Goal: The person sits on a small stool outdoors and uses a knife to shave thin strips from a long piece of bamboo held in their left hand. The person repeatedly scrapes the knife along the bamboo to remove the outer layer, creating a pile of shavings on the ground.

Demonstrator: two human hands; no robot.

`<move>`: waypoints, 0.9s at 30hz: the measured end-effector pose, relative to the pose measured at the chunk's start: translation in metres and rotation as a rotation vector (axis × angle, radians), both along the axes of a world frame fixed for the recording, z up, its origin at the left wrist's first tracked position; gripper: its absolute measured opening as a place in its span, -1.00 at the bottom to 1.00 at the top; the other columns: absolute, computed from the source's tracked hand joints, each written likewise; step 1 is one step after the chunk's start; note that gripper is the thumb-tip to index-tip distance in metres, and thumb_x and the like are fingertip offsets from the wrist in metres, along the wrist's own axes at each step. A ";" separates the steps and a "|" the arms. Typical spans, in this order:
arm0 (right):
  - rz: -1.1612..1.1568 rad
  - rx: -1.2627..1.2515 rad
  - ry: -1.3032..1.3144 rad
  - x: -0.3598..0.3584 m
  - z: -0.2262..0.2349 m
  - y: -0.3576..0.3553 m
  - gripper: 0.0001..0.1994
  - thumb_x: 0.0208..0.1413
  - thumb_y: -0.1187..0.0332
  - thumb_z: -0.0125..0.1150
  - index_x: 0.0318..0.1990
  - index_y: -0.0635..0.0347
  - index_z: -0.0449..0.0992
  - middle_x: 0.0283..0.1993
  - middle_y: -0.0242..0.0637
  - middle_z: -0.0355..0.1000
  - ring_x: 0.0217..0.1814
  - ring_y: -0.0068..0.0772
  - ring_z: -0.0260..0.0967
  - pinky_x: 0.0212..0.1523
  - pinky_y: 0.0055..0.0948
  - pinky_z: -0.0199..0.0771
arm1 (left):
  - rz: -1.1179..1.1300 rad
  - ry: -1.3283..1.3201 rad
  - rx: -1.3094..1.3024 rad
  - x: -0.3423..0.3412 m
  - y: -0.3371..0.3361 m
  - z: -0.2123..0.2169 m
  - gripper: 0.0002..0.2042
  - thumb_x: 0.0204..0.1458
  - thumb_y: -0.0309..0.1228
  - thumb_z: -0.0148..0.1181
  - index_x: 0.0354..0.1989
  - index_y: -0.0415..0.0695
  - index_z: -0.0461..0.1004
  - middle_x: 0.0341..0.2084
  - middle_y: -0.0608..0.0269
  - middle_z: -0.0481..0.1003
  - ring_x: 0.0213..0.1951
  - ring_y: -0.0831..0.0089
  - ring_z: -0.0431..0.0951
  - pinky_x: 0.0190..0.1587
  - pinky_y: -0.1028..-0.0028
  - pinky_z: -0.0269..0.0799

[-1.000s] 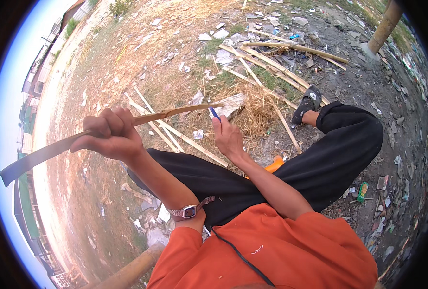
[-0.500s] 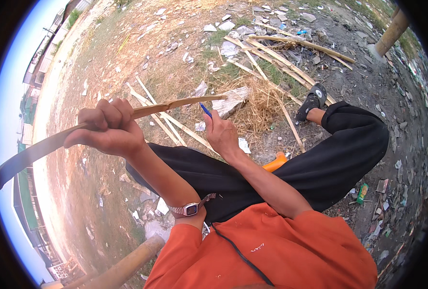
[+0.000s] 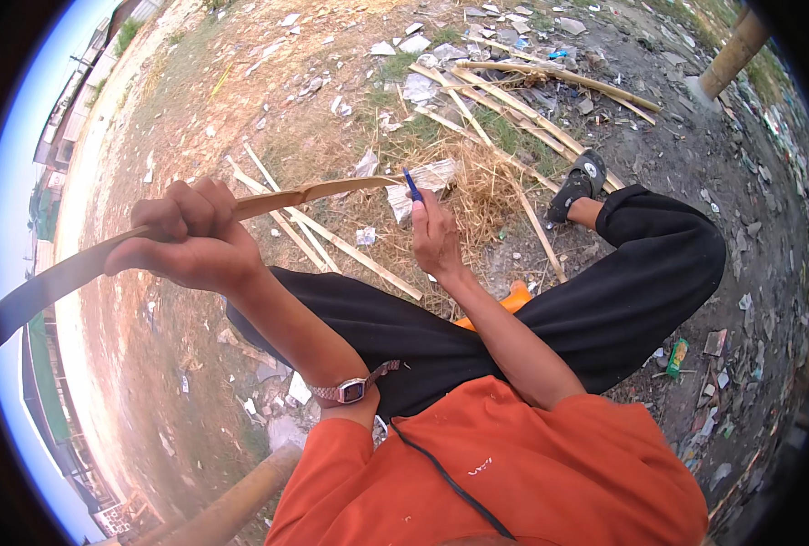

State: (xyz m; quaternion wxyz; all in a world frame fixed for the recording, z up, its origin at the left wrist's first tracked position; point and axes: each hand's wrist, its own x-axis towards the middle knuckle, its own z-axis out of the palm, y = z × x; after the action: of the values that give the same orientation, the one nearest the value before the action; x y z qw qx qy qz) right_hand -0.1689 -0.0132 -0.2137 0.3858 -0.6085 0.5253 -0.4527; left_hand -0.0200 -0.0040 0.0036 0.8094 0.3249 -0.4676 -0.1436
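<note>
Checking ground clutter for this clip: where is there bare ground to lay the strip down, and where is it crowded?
Barest: the dirt left of the left hand, toward the sandy track. Another patch lies below the strip, beside the black trousers. Crowded: bamboo slats, straw and scraps ahead of the right hand; litter at right.

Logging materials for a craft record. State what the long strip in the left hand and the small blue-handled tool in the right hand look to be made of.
Long strip: probably split bamboo or wood, tan, matte and bending in a curve from the left hand.
Blue-handled tool in the right hand: the handle looks like smooth blue plastic; its working end is too small to tell.
</note>
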 end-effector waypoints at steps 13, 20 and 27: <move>-0.006 0.298 0.426 0.014 -0.082 0.009 -0.68 0.22 0.17 -0.28 -0.28 0.26 0.31 -0.56 0.12 0.36 -0.49 0.19 0.35 -0.42 0.01 0.32 | 0.046 -0.022 -0.046 0.003 -0.004 -0.001 -0.42 -0.04 0.33 -0.39 -0.76 0.07 -0.10 -0.88 0.53 -0.18 -0.80 0.68 -0.26 -0.78 0.62 -0.34; 0.022 0.032 0.052 0.028 -0.005 0.000 -0.72 0.21 0.20 -0.26 -0.27 0.24 0.27 -0.63 0.07 0.34 -0.51 0.20 0.34 -0.44 -0.02 0.34 | 0.064 -0.013 -0.009 0.003 -0.002 -0.001 -0.42 -0.07 0.36 -0.38 -0.74 0.07 -0.11 -0.86 0.51 -0.18 -0.77 0.66 -0.27 -0.73 0.60 -0.33; 0.001 0.277 0.360 0.029 -0.039 -0.021 -0.68 0.21 0.17 -0.28 -0.32 0.26 0.29 -0.58 0.17 0.35 -0.48 0.24 0.34 -0.41 0.06 0.30 | 0.061 -0.040 -0.001 0.007 -0.001 -0.002 -0.41 -0.10 0.38 -0.39 -0.72 0.07 -0.12 -0.86 0.51 -0.17 -0.77 0.66 -0.28 -0.73 0.61 -0.34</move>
State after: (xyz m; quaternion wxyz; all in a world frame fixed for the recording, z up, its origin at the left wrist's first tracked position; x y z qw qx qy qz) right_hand -0.1402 -0.0344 -0.2531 0.3661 -0.6210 0.6424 -0.2602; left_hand -0.0133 -0.0053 0.0020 0.8041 0.3414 -0.4736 -0.1123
